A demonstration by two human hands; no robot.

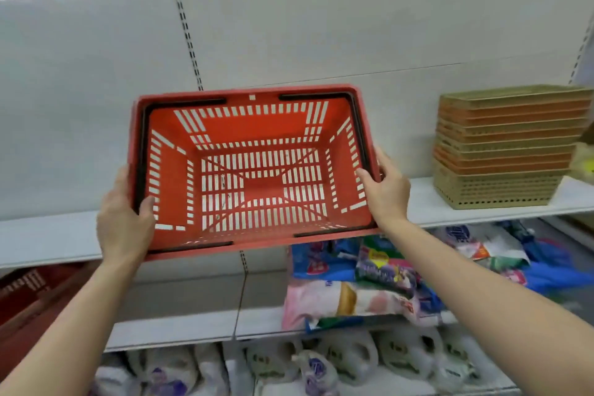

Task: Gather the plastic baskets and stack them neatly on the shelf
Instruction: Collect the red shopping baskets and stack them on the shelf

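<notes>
The white shelf [427, 202] runs across the scene at chest height, its bare left and middle stretch probably the spot meant for stacking. One red basket [254, 170] is held up in front of that stretch, tipped so its open top faces the person, which lets both hands steer it and, I judge, line its base up with the board before setting it down; whether it touches the shelf yet I cannot tell. Its two black handles lie folded flat along the rim, out of the way for nesting. On the far right of the same shelf stands one stack of tan and orange trays [504, 151], nested tightly to save room; about nine or ten rims show, too blurred to count surely. Below, on the right, packets [369, 286] lie heaped loosely. The left hand [123, 222] grips the basket's left rim, thumb inside, and the right hand [387, 193] grips the right rim likewise.
</notes>
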